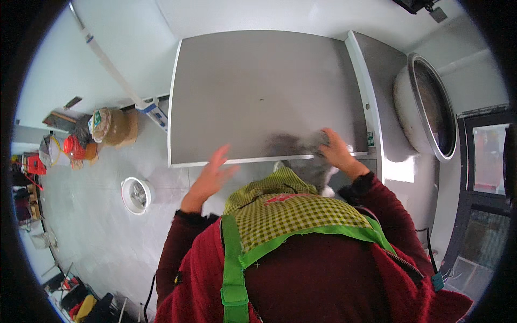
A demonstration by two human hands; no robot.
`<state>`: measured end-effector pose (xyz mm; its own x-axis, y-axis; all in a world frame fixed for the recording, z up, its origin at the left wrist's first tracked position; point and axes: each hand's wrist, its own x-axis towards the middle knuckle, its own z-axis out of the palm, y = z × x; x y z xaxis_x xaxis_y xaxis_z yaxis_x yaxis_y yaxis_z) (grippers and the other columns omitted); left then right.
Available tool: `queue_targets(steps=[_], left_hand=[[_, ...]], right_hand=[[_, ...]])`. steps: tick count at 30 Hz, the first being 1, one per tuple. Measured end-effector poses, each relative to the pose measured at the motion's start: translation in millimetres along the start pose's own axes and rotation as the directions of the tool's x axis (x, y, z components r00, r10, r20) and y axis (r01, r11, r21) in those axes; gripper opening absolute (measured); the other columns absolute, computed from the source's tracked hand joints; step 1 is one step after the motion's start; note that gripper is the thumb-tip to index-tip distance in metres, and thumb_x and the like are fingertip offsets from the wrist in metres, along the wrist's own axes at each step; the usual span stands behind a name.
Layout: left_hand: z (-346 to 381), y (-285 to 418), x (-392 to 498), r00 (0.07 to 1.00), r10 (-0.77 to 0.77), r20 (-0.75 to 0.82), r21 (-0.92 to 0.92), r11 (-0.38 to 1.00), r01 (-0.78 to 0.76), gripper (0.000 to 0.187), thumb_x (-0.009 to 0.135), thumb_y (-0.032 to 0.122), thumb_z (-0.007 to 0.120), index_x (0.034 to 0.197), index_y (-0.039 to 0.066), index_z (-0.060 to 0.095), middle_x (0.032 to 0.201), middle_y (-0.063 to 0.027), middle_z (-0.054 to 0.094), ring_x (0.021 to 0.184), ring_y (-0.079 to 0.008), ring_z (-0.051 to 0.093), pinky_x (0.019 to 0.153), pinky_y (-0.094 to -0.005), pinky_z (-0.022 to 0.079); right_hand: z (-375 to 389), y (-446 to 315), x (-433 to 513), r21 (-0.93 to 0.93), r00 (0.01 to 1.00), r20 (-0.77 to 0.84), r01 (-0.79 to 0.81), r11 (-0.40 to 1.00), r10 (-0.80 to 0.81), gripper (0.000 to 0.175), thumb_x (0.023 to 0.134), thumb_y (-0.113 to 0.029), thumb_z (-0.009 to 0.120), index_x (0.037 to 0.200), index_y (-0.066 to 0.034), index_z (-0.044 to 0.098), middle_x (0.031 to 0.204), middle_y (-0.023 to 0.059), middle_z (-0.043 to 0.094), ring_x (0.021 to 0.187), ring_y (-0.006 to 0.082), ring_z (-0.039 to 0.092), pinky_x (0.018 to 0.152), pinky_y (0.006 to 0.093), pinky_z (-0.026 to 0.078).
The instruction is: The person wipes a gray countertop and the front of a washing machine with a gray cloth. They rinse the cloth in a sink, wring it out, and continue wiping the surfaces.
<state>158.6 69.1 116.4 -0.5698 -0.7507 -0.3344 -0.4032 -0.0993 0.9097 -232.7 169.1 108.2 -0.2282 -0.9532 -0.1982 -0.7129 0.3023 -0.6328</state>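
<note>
My left hand (212,175), blurred, hovers near the front left edge of a grey tabletop (258,80) with white edging; its fingers are apart and nothing is in it. At the front right edge, my right hand (337,151) has its fingers curled on a blurred grey item, seemingly a cloth (315,141). That item hangs over the edge toward my apron, and blur hides its exact shape. A dark shadow lies on the tabletop to its left. I wear a green checked apron (299,210).
A large round basin (430,107) stands tilted on the counter at right. On the floor at left are a white bucket (136,196) with grey contents, a large jar (111,126) and a red-lidded container (74,147). A long-handled mop (117,74) leans by the wall.
</note>
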Motion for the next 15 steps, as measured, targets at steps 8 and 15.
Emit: queue_targets(steps=[8,15], left_hand=[[38,62,111,0.962,-0.271,0.022,-0.107,0.956,0.272,0.075,0.082,0.015,0.071,0.145,0.006,0.032,0.117,-0.0155,0.06,0.106,-0.0245,0.058,0.091,-0.0348,0.047],[-106,-7,169,0.77,-0.213,-0.602,-0.166,0.976,0.14,0.073,0.084,0.019,0.067,0.144,-0.002,0.031,0.127,-0.0172,0.053,0.111,-0.0248,0.054,0.097,-0.0354,0.043]], right_hand=[[-5,-48,37,0.546,0.979,0.062,0.13,0.828,-0.195,0.05,0.097,-0.028,0.055,0.139,-0.0039,0.041,0.125,0.0182,0.057,0.102,0.0241,0.06,0.087,0.037,0.05],[-133,173,47,-0.436,0.851,-0.507,-0.391,0.811,0.138,0.057,0.096,-0.034,0.053,0.142,-0.0046,0.035,0.147,0.0209,0.034,0.137,0.0371,0.033,0.112,0.048,0.028]])
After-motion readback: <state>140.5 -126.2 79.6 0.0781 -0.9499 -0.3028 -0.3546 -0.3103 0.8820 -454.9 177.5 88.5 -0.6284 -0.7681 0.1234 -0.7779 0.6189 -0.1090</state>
